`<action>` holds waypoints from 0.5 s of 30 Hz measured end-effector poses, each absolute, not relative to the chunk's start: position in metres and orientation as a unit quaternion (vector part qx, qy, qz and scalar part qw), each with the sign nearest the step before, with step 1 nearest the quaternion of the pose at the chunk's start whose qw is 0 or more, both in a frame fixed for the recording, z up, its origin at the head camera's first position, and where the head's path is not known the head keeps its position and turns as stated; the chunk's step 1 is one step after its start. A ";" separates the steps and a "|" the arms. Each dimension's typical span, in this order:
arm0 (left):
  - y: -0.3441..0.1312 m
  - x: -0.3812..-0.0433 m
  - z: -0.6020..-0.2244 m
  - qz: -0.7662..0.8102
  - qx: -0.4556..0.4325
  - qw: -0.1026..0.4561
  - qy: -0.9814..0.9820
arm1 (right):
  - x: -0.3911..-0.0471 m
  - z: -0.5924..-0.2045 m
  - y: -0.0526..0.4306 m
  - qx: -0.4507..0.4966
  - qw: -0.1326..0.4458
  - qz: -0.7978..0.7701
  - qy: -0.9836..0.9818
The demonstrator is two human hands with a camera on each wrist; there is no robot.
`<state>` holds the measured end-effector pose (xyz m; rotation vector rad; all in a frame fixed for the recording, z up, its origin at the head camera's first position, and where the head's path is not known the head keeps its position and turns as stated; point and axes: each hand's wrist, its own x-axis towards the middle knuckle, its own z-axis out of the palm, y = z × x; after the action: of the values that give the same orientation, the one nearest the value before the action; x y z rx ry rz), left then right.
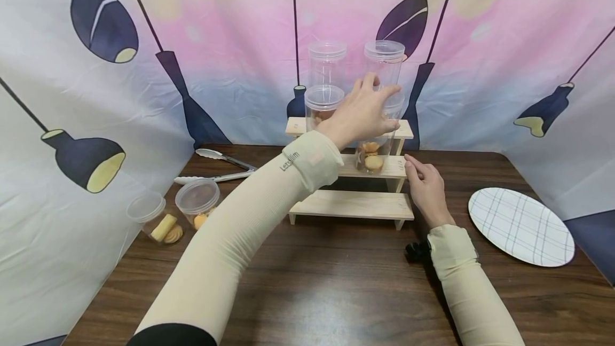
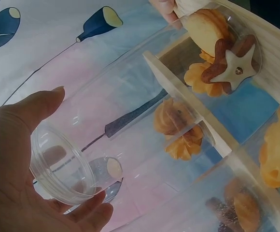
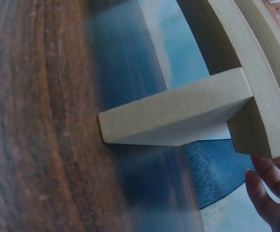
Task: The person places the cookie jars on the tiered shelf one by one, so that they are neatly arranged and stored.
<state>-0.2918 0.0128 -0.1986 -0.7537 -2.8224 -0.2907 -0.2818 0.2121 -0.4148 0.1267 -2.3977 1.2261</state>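
Observation:
My left hand (image 1: 362, 108) curls around the lidded top of a tall clear cookie jar (image 1: 373, 149). The jar's base meets the middle shelf and its body looks tilted. In the left wrist view its lid (image 2: 65, 164) lies between thumb and fingers, and a star-shaped cookie (image 2: 236, 67) shows near the base. My right hand (image 1: 427, 188) is at the right end of the tiered wooden stand (image 1: 353, 204), fingertips touching or very near a board end (image 3: 275, 125). Nothing shows between the right fingers. My left forearm hides part of the stand.
More clear jars stand on the stand, including a back left jar (image 1: 328, 65) and a back right jar (image 1: 384, 63). Two short cookie tubs (image 1: 197, 199) sit at the left, in front of metal tongs (image 1: 223, 167). An oval checked plate (image 1: 521, 226) lies at the right.

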 end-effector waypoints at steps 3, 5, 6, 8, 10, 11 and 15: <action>0.014 -0.292 -0.199 -0.094 -0.253 0.108 -0.957 | -0.283 -0.415 0.212 0.046 0.222 0.443 -0.867; 0.015 -0.292 -0.199 -0.089 -0.252 0.111 -0.957 | -0.283 -0.414 0.212 0.045 0.220 0.445 -0.867; 0.016 -0.292 -0.199 -0.085 -0.252 0.114 -0.957 | -0.283 -0.414 0.212 0.045 0.219 0.445 -0.867; 0.017 -0.292 -0.199 -0.077 -0.252 0.121 -0.957 | -0.283 -0.414 0.212 0.044 0.216 0.446 -0.868; 0.018 -0.291 -0.200 -0.068 -0.251 0.130 -0.957 | -0.282 -0.414 0.213 0.042 0.213 0.445 -0.869; 0.018 -0.291 -0.200 -0.064 -0.250 0.135 -0.957 | -0.282 -0.415 0.213 0.041 0.212 0.444 -0.870; 0.019 -0.288 -0.200 -0.062 -0.253 0.152 -0.953 | -0.282 -0.415 0.215 0.038 0.211 0.443 -0.870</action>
<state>-0.2876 0.0187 -0.2003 -0.7260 -2.7355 -0.1784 -0.2820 0.2153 -0.4151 0.1058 -2.4187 1.2325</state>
